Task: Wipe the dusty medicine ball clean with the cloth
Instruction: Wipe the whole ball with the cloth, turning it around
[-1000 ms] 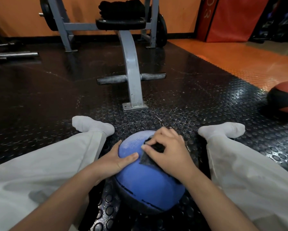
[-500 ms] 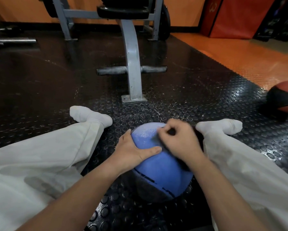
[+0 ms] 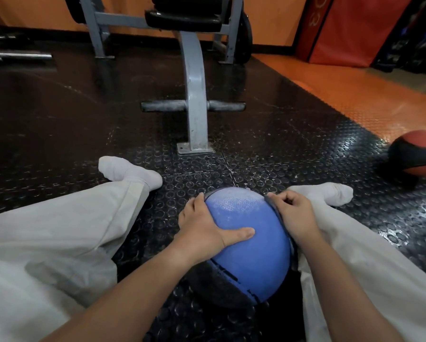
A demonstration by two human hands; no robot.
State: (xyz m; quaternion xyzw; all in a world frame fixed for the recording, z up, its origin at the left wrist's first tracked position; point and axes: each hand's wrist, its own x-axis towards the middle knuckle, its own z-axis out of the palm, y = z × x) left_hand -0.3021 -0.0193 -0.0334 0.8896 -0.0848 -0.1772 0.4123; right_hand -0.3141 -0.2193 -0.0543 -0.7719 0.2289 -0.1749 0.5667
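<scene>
Cloth [image 3: 279,217] mostly hidden between right hand [image 3: 295,213] and ball [image 3: 256,262]

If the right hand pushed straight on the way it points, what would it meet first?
The right hand, gripping the cloth, points up-left: probably the dusty top of the blue ball first, then the left hand. Depth is unclear.

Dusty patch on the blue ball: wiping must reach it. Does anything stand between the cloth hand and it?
Nothing visible. The right hand grips the cloth beside the dusty patch; the left hand holds the ball lower down.
</scene>
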